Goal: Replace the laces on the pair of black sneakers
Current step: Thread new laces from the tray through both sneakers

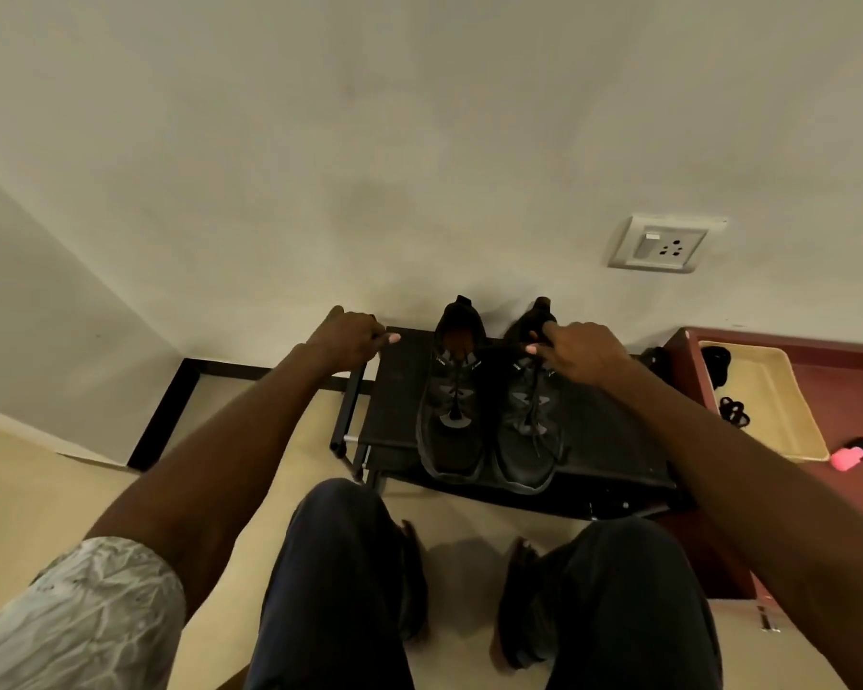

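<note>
While both sneakers sit side by side on the top shelf of a low black rack (399, 361), toes toward the person and heels to the wall (320, 141), they are at arm's reach and squarely in front, which suits unlacing in place or lifting one off. Left sneaker (452, 405) and right sneaker (529, 430) touch along their inner sides; both are laced with dark laces, so the task looks barely begun. Left hand (347, 338) grips the rack's back-left corner rail, fingers curled over it and thumb out along the shelf edge; judged a bracing hold to steady the light frame. Right hand (576, 353) is at the right sneaker's collar, fingers curled, thumb and forefinger seeming to pinch the tongue or the lace top; which of the two cannot be told, the spot being dark. Both arms are extended forward and nearly straight, forearms converging on the rack, left sleeve (86, 620) rolled above the elbow. Person appears seated or crouched, knees low in view. To the right, a cream tray (768, 415) on a red-brown worktop (848, 390) holds dark coiled cords, possibly the new laces; a pink object (850, 455) lies beside it. Wall socket (661, 244) is above.
</note>
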A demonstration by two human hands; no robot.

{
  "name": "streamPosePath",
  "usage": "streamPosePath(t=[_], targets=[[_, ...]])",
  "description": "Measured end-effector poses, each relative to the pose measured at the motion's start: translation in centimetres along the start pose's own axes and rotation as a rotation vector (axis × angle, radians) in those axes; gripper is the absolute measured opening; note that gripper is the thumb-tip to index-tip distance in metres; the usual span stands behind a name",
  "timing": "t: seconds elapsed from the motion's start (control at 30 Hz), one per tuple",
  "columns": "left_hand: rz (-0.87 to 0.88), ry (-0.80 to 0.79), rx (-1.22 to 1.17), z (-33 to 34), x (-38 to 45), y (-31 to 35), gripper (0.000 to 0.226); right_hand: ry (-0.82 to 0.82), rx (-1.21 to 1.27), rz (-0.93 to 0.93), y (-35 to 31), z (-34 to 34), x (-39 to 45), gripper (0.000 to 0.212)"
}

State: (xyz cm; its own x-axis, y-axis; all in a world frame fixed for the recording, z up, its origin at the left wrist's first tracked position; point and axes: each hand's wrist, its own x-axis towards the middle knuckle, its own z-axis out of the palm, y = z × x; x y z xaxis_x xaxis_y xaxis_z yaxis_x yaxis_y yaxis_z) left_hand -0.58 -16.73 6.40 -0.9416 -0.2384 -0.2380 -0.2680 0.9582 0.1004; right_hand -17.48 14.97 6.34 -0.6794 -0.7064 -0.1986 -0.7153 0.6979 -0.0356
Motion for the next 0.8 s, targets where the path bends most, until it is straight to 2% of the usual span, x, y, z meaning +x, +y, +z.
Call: streamPosePath(t=[0.17,0.33,0.57,0.7,0.8], targets=[[-0.109,-0.012,0.029,4.7,-0.1,-0.6,0.049,-0.091,0.0,0.067,2.6,4.0,-1.3,0.037],[-0.167,0.031,-0.013,6.3,-0.6,-0.5,0.044,-0.065,0.065,0.108,2.7,5.1,-1.3,0.038],[-0.355,0.043,-0.171,7.0,-1.4,0.0,0.044,-0.061,0.224,0.26,1.7,5.7,-2.2,0.038],[-0.484,-0.057,-0.454,7.9,-1.7,1.2,0.042,-0.026,0.407,0.379,1.4,5.1,-2.4,0.034],[-0.506,-0.162,-0.57,8.1,-2.1,2.6,0.029,0.1,0.764,0.559,-0.4,4.6,-2.9,0.05]])
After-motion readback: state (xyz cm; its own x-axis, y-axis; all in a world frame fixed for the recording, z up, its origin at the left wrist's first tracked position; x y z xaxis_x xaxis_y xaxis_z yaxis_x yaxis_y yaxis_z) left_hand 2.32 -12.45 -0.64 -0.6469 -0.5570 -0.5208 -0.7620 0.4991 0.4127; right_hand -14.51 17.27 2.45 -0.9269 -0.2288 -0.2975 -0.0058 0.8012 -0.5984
